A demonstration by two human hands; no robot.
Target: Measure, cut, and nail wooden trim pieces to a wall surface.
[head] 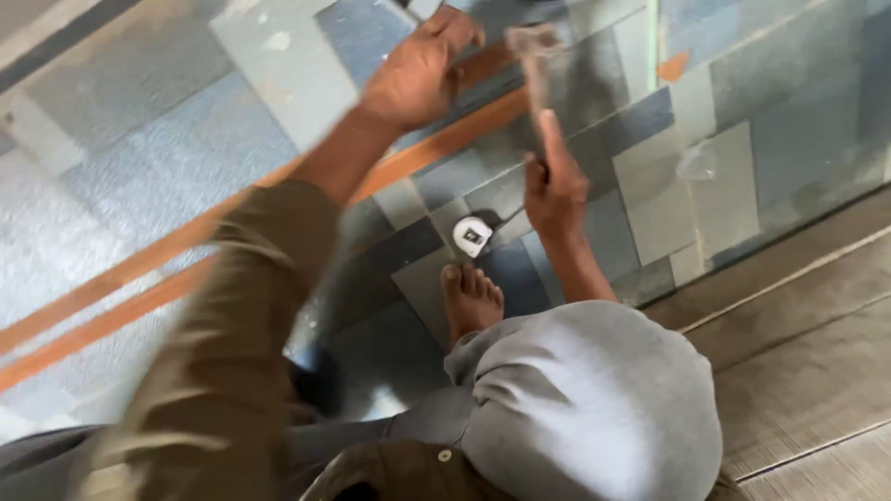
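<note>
My right hand (555,190) grips the handle of a hammer (535,57), whose blurred head is raised above the hand. My left hand (419,72) rests on a long orange-brown wooden strip (436,147) that lies on the patterned grey and blue carpet-tile floor, fingers pinched near the strip's upper edge; anything held between them is too small to see. My bare foot (470,299) and bent knee in grey trousers (594,399) sit below the hands.
A white tape measure (471,235) lies on the floor just above my toes. A second wooden strip (102,320) runs parallel at the left. Ribbed brown boards (798,325) cover the floor at the right.
</note>
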